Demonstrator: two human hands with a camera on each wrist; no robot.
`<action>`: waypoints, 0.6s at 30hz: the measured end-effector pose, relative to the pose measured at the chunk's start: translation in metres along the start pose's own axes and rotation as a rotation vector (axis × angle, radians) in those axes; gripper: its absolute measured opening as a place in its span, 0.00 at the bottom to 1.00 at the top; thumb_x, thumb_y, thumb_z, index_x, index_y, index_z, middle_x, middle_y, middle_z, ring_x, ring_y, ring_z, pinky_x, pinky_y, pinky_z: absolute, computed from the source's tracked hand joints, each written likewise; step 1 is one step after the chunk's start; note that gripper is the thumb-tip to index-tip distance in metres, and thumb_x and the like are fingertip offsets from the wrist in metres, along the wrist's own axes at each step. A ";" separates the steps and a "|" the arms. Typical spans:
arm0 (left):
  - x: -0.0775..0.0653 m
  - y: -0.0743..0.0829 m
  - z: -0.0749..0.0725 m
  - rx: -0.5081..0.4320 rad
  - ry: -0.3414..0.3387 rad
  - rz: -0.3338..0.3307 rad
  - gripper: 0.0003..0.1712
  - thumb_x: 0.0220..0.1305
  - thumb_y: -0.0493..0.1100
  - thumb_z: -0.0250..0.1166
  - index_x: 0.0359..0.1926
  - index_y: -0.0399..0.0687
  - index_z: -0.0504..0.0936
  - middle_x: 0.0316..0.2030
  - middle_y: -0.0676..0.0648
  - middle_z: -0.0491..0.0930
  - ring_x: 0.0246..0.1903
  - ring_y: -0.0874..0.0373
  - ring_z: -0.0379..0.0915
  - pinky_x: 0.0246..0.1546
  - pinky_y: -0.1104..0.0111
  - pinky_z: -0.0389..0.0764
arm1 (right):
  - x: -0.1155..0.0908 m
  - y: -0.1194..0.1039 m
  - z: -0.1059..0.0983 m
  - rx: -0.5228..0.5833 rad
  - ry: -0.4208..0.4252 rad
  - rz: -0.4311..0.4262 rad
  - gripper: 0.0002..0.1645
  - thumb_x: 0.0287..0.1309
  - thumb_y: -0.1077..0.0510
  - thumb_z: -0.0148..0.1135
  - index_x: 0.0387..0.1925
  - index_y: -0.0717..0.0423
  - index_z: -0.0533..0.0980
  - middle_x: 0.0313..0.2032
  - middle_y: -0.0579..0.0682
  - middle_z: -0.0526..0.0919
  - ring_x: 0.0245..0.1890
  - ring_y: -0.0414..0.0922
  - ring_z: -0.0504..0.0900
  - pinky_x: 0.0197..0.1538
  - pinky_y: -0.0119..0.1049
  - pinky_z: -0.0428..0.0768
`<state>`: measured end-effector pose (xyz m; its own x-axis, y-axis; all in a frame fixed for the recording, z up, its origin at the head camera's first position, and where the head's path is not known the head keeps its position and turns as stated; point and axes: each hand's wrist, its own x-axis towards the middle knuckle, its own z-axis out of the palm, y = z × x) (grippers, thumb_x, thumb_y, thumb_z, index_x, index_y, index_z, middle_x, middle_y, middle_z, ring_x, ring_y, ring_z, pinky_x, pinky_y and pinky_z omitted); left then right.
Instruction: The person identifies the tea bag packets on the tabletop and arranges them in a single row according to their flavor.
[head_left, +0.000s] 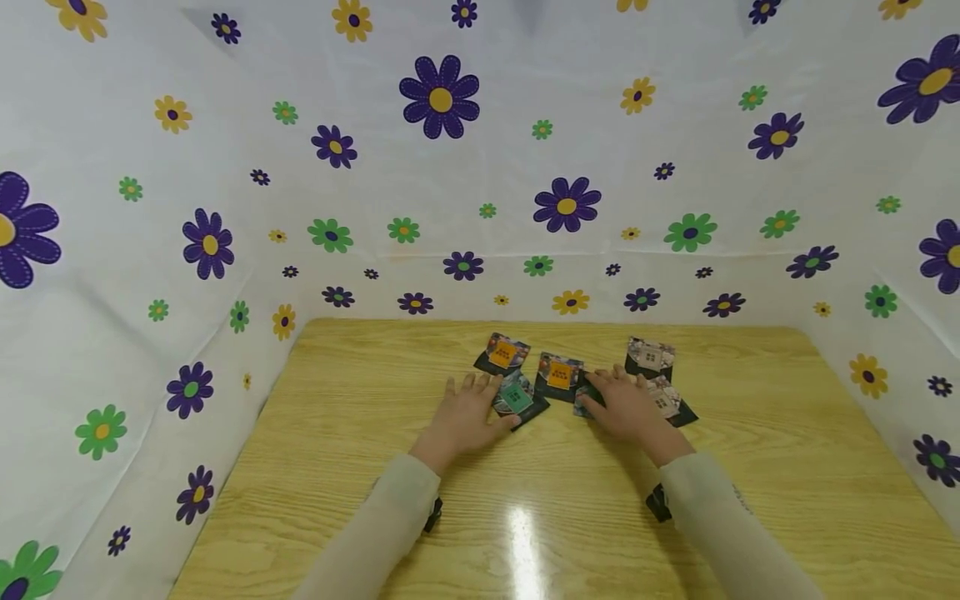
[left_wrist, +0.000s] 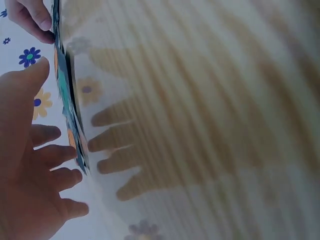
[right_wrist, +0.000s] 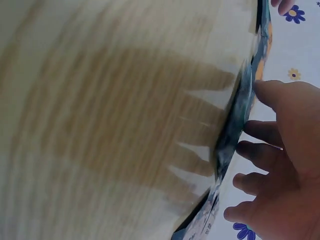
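Observation:
Several small flat square packets, dark-edged with coloured squares, lie on the wooden table in the head view. My left hand [head_left: 465, 417], palm down with fingers spread, is beside a green-labelled packet [head_left: 516, 397]; its thumb overlaps the near edge. My right hand [head_left: 628, 406] extends over another green packet [head_left: 585, 402], covering much of it. In the right wrist view, the thumb and fingertips of the right hand [right_wrist: 290, 160] are right at the green packet's [right_wrist: 235, 122] surface. The left wrist view shows the left hand [left_wrist: 35, 160] with its fingers apart, holding nothing.
Two orange-labelled packets [head_left: 502, 354] [head_left: 559, 375] lie behind and between the hands. Pale-labelled packets [head_left: 650, 357] [head_left: 666, 402] are at the right, one partly behind the right hand. A flower-printed white sheet [head_left: 480, 167] surrounds the wooden table [head_left: 360, 383] at the back and sides.

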<state>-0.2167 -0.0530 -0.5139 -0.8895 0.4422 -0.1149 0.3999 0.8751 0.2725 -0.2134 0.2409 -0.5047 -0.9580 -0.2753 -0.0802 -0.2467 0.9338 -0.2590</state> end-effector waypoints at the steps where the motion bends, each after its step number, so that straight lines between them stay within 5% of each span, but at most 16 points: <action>1: 0.000 0.002 0.001 0.007 -0.001 -0.002 0.52 0.75 0.75 0.51 0.85 0.49 0.54 0.82 0.39 0.57 0.82 0.38 0.50 0.80 0.35 0.47 | -0.001 0.000 0.000 -0.001 -0.002 -0.002 0.36 0.80 0.45 0.54 0.76 0.63 0.68 0.74 0.69 0.69 0.77 0.74 0.59 0.71 0.81 0.57; 10: 0.001 0.011 0.004 0.079 -0.023 0.003 0.54 0.73 0.76 0.52 0.85 0.48 0.54 0.82 0.40 0.57 0.82 0.38 0.50 0.81 0.35 0.46 | -0.005 -0.003 0.002 0.003 -0.011 -0.010 0.34 0.80 0.47 0.53 0.74 0.65 0.69 0.73 0.70 0.70 0.74 0.72 0.65 0.69 0.76 0.65; 18: -0.005 0.001 0.007 0.102 -0.030 0.007 0.51 0.75 0.75 0.50 0.85 0.51 0.53 0.83 0.45 0.56 0.82 0.39 0.51 0.80 0.36 0.49 | -0.005 -0.003 0.001 0.013 -0.012 0.000 0.35 0.80 0.47 0.53 0.76 0.65 0.67 0.74 0.70 0.68 0.75 0.72 0.64 0.69 0.76 0.65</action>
<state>-0.2104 -0.0527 -0.5194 -0.8801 0.4531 -0.1421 0.4281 0.8865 0.1754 -0.2081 0.2395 -0.5049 -0.9562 -0.2779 -0.0921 -0.2444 0.9308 -0.2717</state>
